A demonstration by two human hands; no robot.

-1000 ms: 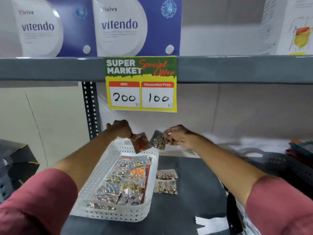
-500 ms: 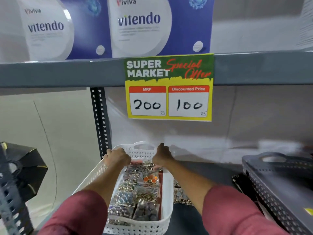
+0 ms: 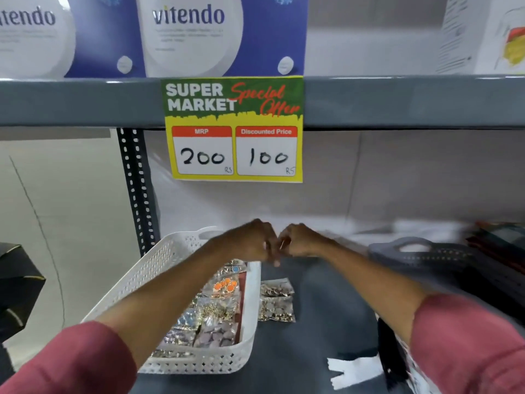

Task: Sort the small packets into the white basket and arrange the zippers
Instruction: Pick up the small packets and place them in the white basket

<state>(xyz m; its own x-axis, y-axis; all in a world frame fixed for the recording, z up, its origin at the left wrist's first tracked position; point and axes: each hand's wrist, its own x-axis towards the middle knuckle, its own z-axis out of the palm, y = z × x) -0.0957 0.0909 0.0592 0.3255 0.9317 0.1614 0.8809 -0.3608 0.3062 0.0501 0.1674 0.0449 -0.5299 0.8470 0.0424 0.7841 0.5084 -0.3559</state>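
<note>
My left hand (image 3: 252,243) and right hand (image 3: 298,241) meet mid-frame; I cannot tell what they grip. The small clear plastic packets (image 3: 277,301) look light and slippery, so I would pinch an edge.

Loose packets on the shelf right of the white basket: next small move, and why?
Probably drop one hand to the nearer of the two loose packets and lift it into the white basket. Both lie on the grey shelf just outside the basket's right wall, while the rest are already inside. The left hand and right hand meet above the far end; blur hides whether they hold anything.
</note>
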